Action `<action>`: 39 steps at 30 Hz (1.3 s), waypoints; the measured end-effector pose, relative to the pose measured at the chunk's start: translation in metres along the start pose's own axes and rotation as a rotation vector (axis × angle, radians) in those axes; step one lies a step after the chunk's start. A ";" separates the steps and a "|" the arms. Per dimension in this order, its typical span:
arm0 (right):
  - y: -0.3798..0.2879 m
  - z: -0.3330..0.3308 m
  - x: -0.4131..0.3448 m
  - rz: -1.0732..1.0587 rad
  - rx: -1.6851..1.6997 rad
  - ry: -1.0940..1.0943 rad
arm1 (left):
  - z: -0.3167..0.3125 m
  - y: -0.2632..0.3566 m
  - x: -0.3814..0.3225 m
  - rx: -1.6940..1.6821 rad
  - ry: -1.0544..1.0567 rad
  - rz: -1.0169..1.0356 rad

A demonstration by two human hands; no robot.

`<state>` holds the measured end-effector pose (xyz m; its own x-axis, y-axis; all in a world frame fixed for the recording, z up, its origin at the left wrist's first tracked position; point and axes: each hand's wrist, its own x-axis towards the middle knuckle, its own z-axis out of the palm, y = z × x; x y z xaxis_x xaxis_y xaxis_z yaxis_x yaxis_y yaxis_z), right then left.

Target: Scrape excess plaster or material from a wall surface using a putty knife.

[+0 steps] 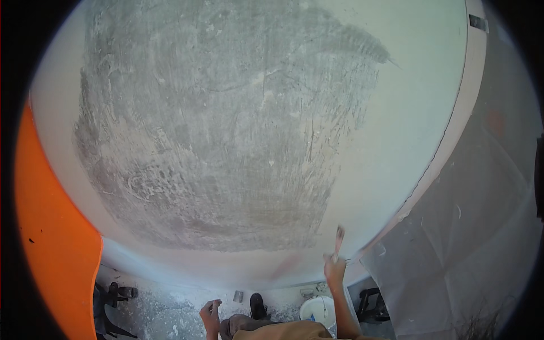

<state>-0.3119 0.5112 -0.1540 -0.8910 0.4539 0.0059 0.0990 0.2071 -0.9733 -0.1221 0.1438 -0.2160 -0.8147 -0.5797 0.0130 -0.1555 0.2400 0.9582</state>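
My right hand [335, 270] grips the handle of a paintbrush [338, 243], bristles pointing up. The brush is in front of the lower right of a wall [395, 127]; whether its tip touches the surface is unclear. A large rough grey patch [238, 140] with streaks and pale specks covers much of this wall, bordered by smooth whitish coating. Down at the lower middle, my left hand [209, 313] hangs apart from the wall, fingers loosely bent, with nothing visible in it.
Below my right arm stands a white bucket [318, 308]. A shoe [257, 306] rests on the white-spattered floor [165, 314]. An orange surface [59, 238] borders the left. Creased grey sheeting [450, 263] hangs at right, with a dark object [373, 304] beside it. Dark items [112, 312] lie lower left.
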 end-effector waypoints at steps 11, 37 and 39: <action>0.003 0.016 0.041 -0.039 0.118 -0.050 | -0.008 -0.007 0.008 0.012 0.008 0.025; -0.002 -0.041 -0.057 -0.011 0.289 -0.324 | 0.149 0.139 0.030 0.318 -0.367 1.046; -0.020 -0.033 -0.042 -0.180 0.157 -0.267 | 0.176 0.171 0.031 0.315 -0.374 1.203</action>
<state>-0.2622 0.5167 -0.1275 -0.9745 0.1751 0.1404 -0.1207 0.1184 -0.9856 -0.2722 0.3041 -0.1022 -0.6317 0.3652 0.6838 0.6959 0.6559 0.2926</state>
